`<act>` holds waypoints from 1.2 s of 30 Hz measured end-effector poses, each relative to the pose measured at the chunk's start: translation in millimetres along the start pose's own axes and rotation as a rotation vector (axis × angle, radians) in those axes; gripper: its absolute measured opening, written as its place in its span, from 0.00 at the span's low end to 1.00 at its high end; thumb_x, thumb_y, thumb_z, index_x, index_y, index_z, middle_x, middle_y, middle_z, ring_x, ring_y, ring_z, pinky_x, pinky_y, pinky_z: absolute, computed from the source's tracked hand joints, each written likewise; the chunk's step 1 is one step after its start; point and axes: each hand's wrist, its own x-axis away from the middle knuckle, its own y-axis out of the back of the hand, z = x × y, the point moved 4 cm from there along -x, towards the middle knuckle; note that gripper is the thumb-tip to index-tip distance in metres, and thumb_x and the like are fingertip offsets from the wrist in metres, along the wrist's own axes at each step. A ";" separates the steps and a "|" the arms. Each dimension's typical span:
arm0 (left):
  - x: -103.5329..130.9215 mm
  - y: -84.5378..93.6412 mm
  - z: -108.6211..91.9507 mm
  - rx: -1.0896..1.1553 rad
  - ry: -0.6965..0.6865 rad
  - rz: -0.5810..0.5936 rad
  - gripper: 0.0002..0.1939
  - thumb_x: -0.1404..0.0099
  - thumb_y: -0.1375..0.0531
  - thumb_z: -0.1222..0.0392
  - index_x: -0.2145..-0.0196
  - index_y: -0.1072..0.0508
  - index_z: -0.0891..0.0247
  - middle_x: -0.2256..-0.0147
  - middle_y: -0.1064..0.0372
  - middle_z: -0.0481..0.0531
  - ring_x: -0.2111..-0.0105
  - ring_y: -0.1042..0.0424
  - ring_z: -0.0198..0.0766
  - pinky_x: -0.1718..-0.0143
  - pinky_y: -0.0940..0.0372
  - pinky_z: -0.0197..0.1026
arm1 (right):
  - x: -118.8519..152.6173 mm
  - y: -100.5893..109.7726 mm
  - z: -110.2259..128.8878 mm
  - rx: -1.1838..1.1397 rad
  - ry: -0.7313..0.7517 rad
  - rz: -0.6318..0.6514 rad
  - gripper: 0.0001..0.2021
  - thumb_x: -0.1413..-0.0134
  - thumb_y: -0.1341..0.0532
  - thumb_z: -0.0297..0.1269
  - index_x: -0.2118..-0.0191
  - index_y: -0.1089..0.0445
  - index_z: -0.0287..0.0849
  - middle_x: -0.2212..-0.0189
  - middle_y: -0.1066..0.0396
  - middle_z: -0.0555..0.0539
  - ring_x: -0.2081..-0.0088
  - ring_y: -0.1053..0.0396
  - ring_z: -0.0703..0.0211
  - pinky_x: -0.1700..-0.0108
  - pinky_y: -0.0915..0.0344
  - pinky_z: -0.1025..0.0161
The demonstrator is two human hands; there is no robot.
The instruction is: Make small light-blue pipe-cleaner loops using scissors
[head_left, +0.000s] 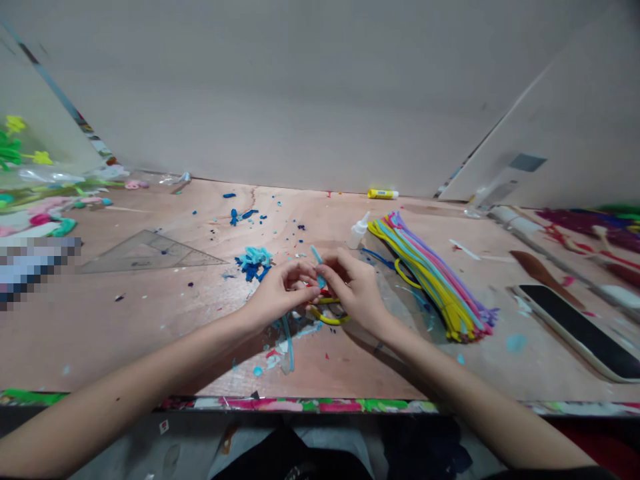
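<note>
Sitting at the far left of the worktop are blurred pink and green craft pieces, and nearer the middle a clear set square is lying flat, well apart from the hands. Just left of the hands a clump of blue scraps is resting among scattered offcuts, probably trimmings left where they fell. The left hand is curling nearly closed, its fingertips pinching a small twisted piece of pipe cleaner with red and light blue in it; the right hand is meeting it from the other side, fingers bent and closed on the same piece, so the two are pressing together at the centre, likely to keep the thin wire steady while it is worked. Exactly how the strands are wound between the fingers is too small to tell. A yellow loop is lying on the worktop just under the hands, touching or nearly touching the right palm. Behind the right hand a small white glue bottle is standing upright, within easy reach. Right of it a bundle of pipe cleaners in yellow, pink, blue and purple is lying loose, not in any container. Farther back a yellow glue stick is lying on its side. At the far right a phone is lying face up. No open box or tray is showing.
</note>
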 end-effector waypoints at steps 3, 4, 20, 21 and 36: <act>0.9 -1.0 -0.8 0.050 -0.005 0.015 0.13 0.44 0.32 0.59 0.65 0.31 0.65 0.72 0.32 0.45 0.74 0.30 0.29 0.74 0.35 0.32 | -0.2 0.7 1.5 -0.007 0.008 -0.004 0.05 0.38 0.43 0.33 0.67 0.33 0.42 0.71 0.29 0.49 0.70 0.32 0.61 0.66 0.38 0.65; 1.2 -1.3 -0.8 0.065 0.001 0.021 0.13 0.43 0.32 0.59 0.65 0.31 0.65 0.73 0.32 0.45 0.75 0.31 0.29 0.74 0.35 0.31 | -0.2 1.0 1.9 -0.010 0.007 -0.007 0.05 0.39 0.43 0.33 0.67 0.33 0.42 0.71 0.29 0.49 0.70 0.32 0.61 0.66 0.38 0.65; -1.1 2.8 3.8 0.146 0.086 -0.054 0.11 0.44 0.31 0.57 0.68 0.28 0.65 0.75 0.33 0.45 0.78 0.33 0.27 0.76 0.38 0.32 | -4.9 1.7 -1.2 -0.118 0.032 0.076 0.06 0.38 0.41 0.35 0.67 0.31 0.42 0.72 0.30 0.51 0.71 0.34 0.65 0.68 0.38 0.67; -1.3 3.4 3.5 0.143 0.082 -0.059 0.11 0.44 0.31 0.58 0.68 0.28 0.65 0.75 0.33 0.45 0.78 0.34 0.27 0.76 0.39 0.31 | -5.9 2.6 -2.4 -0.129 0.044 0.109 0.06 0.38 0.40 0.36 0.66 0.31 0.42 0.71 0.30 0.50 0.70 0.34 0.65 0.69 0.38 0.67; -1.7 4.9 -0.9 0.084 0.093 -0.091 0.14 0.48 0.29 0.57 0.69 0.28 0.65 0.77 0.34 0.44 0.79 0.34 0.28 0.77 0.40 0.31 | -7.1 14.9 4.8 0.016 0.313 0.182 0.05 0.40 0.41 0.29 0.64 0.27 0.43 0.62 0.25 0.44 0.60 0.27 0.57 0.58 0.31 0.61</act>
